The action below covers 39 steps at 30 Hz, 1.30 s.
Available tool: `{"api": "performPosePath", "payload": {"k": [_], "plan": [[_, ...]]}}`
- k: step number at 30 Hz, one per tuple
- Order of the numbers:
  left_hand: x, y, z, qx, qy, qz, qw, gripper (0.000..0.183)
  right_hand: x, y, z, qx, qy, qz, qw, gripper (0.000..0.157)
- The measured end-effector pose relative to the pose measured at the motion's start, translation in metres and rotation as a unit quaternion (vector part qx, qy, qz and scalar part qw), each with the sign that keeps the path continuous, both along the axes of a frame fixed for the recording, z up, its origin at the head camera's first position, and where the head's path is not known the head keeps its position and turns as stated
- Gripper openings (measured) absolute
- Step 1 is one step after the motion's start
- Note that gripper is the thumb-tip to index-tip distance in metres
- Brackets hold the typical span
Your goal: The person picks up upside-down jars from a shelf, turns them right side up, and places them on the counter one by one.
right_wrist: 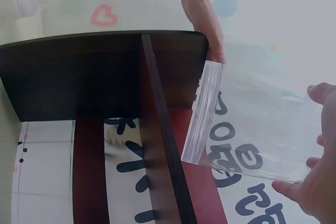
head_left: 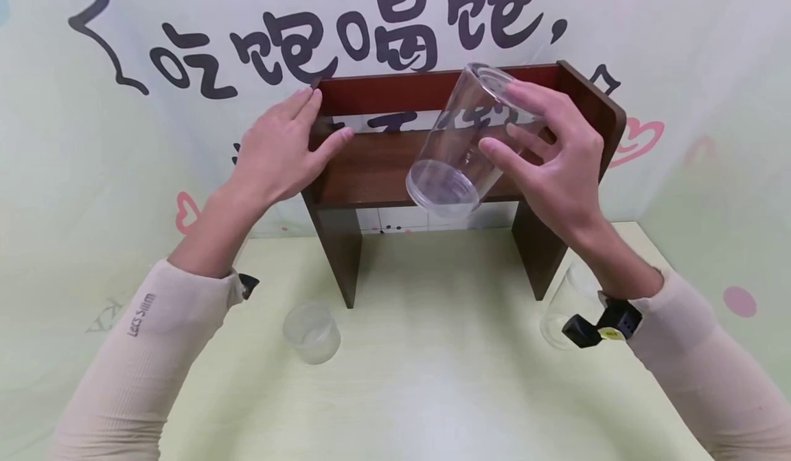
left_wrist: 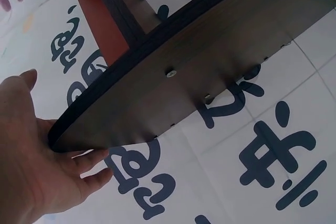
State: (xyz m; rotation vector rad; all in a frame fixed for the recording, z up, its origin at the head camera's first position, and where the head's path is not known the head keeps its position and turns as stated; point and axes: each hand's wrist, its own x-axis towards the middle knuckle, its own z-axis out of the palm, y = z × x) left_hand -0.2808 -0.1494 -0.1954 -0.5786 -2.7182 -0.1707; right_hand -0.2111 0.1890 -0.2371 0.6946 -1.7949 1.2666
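My right hand point(head_left: 559, 159) holds a clear plastic jar point(head_left: 454, 138) in front of the wooden shelf point(head_left: 383, 165), thumb on one side and fingers on the other. The jar is tilted, its ridged rim end point(right_wrist: 202, 114) toward the shelf in the right wrist view. My left hand point(head_left: 281, 145) rests at the top of the shelf's left side panel, thumb spread. In the left wrist view, its fingers point(left_wrist: 94, 182) lie along the outer face of that panel point(left_wrist: 157, 87), with the thumb raised away from the wood.
A small clear cup point(head_left: 312, 334) stands on the pale table point(head_left: 432, 378) left of the shelf. Another clear jar point(head_left: 565, 310) stands by the right wrist, partly hidden by the arm. Behind the shelf hangs a printed white cloth point(head_left: 204, 7).
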Motion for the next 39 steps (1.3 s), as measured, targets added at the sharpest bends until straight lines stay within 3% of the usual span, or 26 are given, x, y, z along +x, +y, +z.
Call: {"api": "performPosePath", "payload": {"k": [6, 9, 12, 18, 23, 26, 29, 34, 39], "plan": [[0.013, 0.005, -0.003, -0.007, 0.053, -0.020, 0.9983, 0.088, 0.010, 0.000, -0.008, -0.028, -0.004, 0.026, 0.999, 0.055], [0.025, 0.015, -0.009, 0.007, 0.089, -0.068, 0.9937, 0.086, 0.014, -0.002, -0.012, -0.058, -0.016, 0.032, 0.998, 0.054], [0.036, 0.027, -0.020, 0.066, 0.102, -0.127, 0.9845, 0.083, 0.019, -0.004, -0.017, -0.097, -0.029, 0.047, 0.994, 0.053], [0.059, 0.045, -0.045, 0.197, 0.082, -0.210, 0.9541, 0.094, 0.027, -0.010, -0.024, -0.160, -0.034, 0.081, 0.983, 0.053], [0.074, 0.058, -0.061, 0.278, 0.033, -0.256, 0.9252, 0.104, 0.032, -0.014, -0.028, -0.210, -0.018, 0.090, 0.973, 0.048], [0.081, 0.067, -0.071, 0.318, -0.002, -0.267, 0.9097, 0.116, 0.035, -0.017, -0.032, -0.236, -0.008, 0.086, 0.968, 0.044], [0.087, 0.076, -0.081, 0.352, -0.018, -0.267, 0.8970, 0.125, 0.038, -0.020, -0.035, -0.268, -0.009, 0.107, 0.957, 0.042], [0.093, 0.085, -0.097, 0.409, -0.014, -0.269, 0.8720, 0.125, 0.041, -0.024, -0.041, -0.327, -0.032, 0.168, 0.929, 0.043], [0.096, 0.090, -0.106, 0.442, -0.017, -0.268, 0.8558, 0.123, 0.045, -0.029, -0.048, -0.365, -0.066, 0.197, 0.907, 0.039]]}}
